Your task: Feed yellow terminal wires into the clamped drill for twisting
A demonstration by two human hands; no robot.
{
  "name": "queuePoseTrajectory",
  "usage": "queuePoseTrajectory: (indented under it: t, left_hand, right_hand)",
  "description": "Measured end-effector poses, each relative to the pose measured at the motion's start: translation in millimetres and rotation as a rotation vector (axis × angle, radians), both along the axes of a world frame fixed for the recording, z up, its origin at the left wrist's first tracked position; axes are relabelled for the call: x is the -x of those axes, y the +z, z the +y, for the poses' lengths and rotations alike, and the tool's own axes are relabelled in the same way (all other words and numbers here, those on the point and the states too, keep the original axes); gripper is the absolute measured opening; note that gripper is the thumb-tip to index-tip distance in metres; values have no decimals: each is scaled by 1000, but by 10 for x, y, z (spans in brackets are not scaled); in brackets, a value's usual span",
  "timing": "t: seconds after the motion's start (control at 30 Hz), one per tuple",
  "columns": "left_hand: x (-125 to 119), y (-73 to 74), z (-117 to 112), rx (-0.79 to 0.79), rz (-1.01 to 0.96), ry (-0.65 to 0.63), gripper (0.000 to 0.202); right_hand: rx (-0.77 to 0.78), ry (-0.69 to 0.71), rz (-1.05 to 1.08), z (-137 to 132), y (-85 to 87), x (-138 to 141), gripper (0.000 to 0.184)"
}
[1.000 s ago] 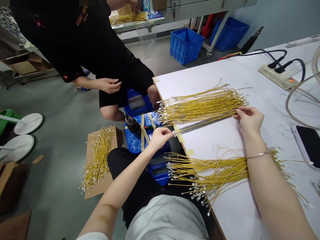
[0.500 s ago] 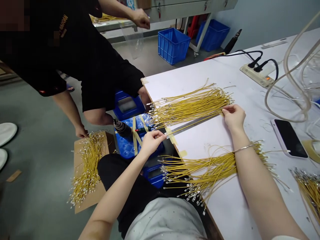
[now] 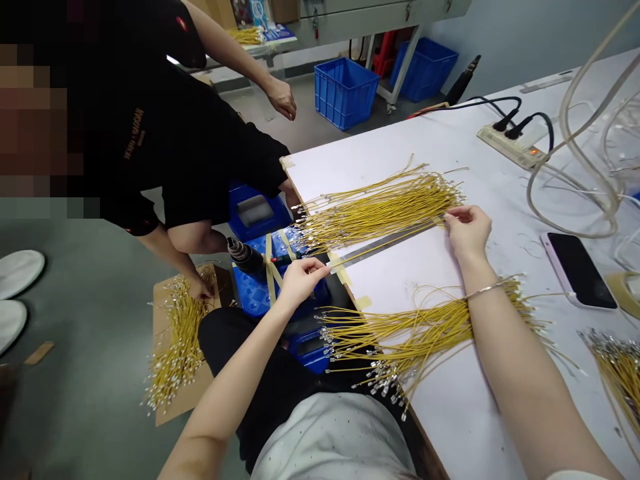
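Your left hand [image 3: 301, 283] pinches one end of a metal ruler [image 3: 385, 241], your right hand [image 3: 468, 231] pinches the other, yellow wires [image 3: 385, 208] at twelve o'clock.

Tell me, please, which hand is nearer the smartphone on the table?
Right hand: nearer, left of the smartphone in view. Left hand: farther, well left of it.

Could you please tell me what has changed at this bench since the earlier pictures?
The co-worker's hand went down from beside their leg onto the pile of wires on the cardboard on the floor. The left hand and right hand stayed at the yellow wires along the metal strip.
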State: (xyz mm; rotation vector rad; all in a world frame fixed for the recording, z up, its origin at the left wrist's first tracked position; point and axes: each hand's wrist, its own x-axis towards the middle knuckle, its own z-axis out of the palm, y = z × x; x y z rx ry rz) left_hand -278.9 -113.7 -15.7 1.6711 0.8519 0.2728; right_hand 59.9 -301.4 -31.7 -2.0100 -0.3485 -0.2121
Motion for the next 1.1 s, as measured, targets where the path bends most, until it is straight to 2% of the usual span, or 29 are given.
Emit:
queuePoseTrajectory:
  t: [0.13,0.4,0.77,1.1]
  left_hand:
    - [11,5,-4,-13,3,0,35]
    - [33,-14,-17,8,17,27,35]
    - [28,-39,-55,21,-40,56,35]
    - [12,-34,-10,55,-10,-2,33]
  right_hand:
    - [39,-17,9,4,-20,-27,13]
    - [21,-71,18,60,-65,-84,16]
    - [81,-111,31,80,-22,-40,15]
    - [118,-123,40,81,-56,-90,13]
